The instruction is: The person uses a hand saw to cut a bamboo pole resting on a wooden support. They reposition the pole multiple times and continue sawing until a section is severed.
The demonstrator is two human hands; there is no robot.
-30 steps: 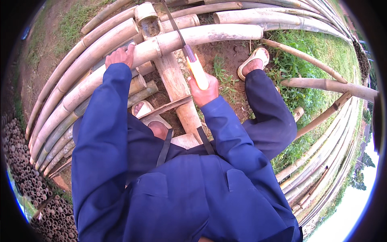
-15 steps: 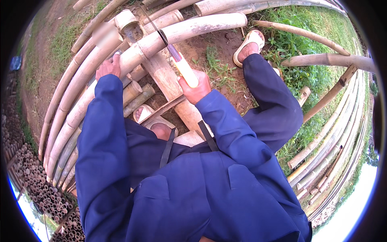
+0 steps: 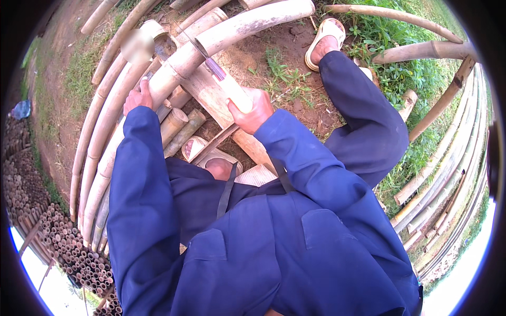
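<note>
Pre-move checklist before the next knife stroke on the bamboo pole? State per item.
1. Right hand closed on the knife handle: ok.
2. Blade laid on the bamboo pole: ok.
3. Left hand steadying the pole, set apart from the blade: ok.
4. Pole resting on the wooden block: ok.
5. Sandalled feet: one foot far out by the grass, ok; the other under the block, near the stroke line, not ok.
6. Blade edge sharpness: cannot tell.
</note>
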